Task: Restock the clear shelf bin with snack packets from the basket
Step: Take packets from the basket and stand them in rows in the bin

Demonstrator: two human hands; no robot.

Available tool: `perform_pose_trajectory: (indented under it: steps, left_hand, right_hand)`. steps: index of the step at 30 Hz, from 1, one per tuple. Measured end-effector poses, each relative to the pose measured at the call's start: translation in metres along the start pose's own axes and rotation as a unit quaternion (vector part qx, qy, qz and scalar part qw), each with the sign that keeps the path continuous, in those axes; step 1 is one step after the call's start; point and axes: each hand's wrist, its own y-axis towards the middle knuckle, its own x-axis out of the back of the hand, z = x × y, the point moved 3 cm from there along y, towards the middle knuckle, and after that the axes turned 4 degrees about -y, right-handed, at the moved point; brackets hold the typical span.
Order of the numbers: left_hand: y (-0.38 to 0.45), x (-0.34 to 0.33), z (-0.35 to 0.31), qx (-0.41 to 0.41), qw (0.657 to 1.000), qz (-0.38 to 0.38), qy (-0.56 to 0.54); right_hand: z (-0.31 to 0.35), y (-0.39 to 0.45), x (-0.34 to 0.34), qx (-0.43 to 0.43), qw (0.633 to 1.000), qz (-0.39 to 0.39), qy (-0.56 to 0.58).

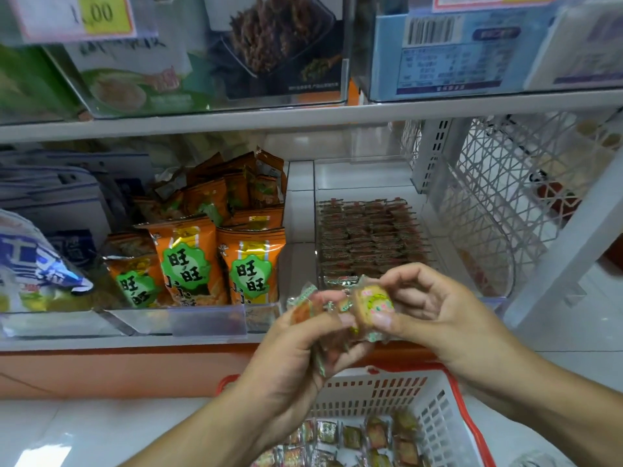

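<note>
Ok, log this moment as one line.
left hand: holds packets | right hand: pinches packet | bin: part-filled | basket: stocked

Two hands (337, 332), one basket (445, 416), three front-row orange snack bags (188, 264), two price tags (101, 15).

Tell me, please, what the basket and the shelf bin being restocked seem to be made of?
The basket looks like moulded white plastic with a red rim: matte, slotted walls. The shelf bin looks like clear rigid plastic, perhaps acrylic: glossy, and its stacked packets show straight through the walls.

White shelf (215, 339) with clear bin (435, 230) beside orange snack bags (249, 264).
</note>
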Motion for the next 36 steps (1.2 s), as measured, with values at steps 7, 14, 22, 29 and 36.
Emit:
perform_pose_trajectory:
  steps: [7,14,22,29,36]
  left_hand:
    - [0.003,0.005,0.002,-0.043,0.998,-0.046,0.010]
    - [0.008,0.010,-0.001,-0.100,0.991,-0.080,0.029]
    - [0.005,0.003,-0.008,-0.113,0.992,-0.044,0.032]
    - [0.003,-0.004,-0.001,-0.083,0.993,-0.010,0.079]
    - [0.009,-0.002,0.005,-0.096,0.986,-0.057,0.120]
  right_hand:
    - [0.000,0.001,0.002,-0.109,0.990,0.045,0.081]
    - [0.006,-0.006,0.004,-0.144,0.989,0.043,-0.011]
    - [0.017,-0.004,0.010,-0.180,0.973,0.096,0.104]
    - [0.013,-0.005,0.008,-0.181,0.965,0.146,0.122]
    - [0.048,0.011,0.051,-0.016,0.950,-0.006,-0.312]
